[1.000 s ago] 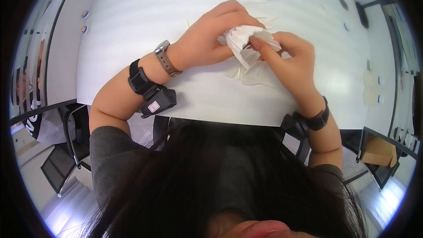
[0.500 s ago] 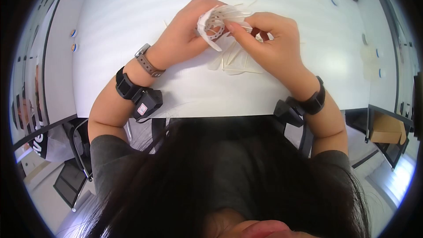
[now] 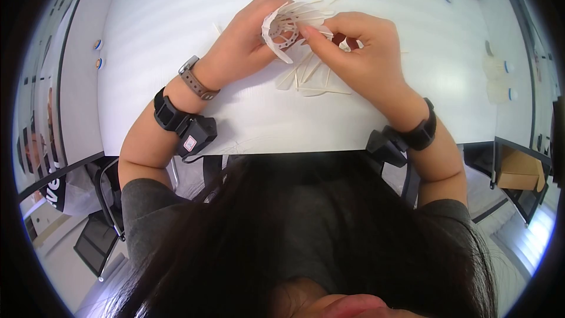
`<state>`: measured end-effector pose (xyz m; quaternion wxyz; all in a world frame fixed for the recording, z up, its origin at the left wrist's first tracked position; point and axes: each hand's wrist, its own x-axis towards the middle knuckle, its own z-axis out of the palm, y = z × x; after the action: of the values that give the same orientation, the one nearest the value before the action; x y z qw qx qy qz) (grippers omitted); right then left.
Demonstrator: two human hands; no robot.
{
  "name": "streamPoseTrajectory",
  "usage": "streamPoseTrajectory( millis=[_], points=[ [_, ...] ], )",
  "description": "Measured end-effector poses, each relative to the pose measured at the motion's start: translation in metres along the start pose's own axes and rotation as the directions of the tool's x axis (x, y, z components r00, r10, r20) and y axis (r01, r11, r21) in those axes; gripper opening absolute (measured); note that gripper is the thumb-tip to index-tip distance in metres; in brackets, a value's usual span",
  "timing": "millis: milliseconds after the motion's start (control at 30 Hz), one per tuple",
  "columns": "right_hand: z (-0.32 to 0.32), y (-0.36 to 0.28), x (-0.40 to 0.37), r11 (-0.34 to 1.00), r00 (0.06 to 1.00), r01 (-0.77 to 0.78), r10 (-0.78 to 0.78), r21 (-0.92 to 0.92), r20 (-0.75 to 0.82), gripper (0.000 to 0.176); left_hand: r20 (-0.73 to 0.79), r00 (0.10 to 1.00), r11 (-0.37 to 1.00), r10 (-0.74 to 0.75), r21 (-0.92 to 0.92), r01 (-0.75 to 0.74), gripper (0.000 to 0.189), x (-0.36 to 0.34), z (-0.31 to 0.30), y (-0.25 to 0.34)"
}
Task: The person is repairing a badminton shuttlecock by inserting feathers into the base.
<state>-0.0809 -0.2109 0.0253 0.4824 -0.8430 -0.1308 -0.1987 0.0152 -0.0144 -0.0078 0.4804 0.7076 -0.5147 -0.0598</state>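
A white cone-shaped piece (image 3: 272, 30) with thin ribs and a ring of small holes is held above the table. My left hand (image 3: 250, 38) wraps round its left side, fingers behind it. My right hand (image 3: 362, 47) is closed at its right edge, thumb and fingers pinching the white sheet material there; exactly which part is hidden. Beneath the hands lie white pieces and thin pale sticks (image 3: 312, 76) on the white table (image 3: 282, 123).
Two small blue-rimmed caps (image 3: 98, 53) sit at the table's left edge. On the right are two pale bottle-like containers (image 3: 497, 79) with blue ends. Thin sticks lie beyond the hands. An open cardboard box (image 3: 519, 168) stands below right.
Both hands and the cone-shaped piece have shifted very slightly up in view. The grips look the same.
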Motion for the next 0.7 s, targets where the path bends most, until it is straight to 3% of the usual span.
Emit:
streamPoseTrajectory(
  millis=[500, 700],
  points=[
    [0.0, 0.0, 0.0, 1.0, 0.999, -0.03, 0.03, 0.001, 0.043, 0.017, 0.039, 0.999, 0.999, 0.007, 0.048, -0.009, 0.037, -0.002, -0.001, -0.003],
    [0.01, 0.006, -0.001, 0.979, 0.99, -0.141, 0.138, 0.148, 0.031, 0.022, -0.001, 1.0, 0.997, 0.013, 0.079, -0.013, 0.03, -0.001, 0.003, 0.003]
  ],
)
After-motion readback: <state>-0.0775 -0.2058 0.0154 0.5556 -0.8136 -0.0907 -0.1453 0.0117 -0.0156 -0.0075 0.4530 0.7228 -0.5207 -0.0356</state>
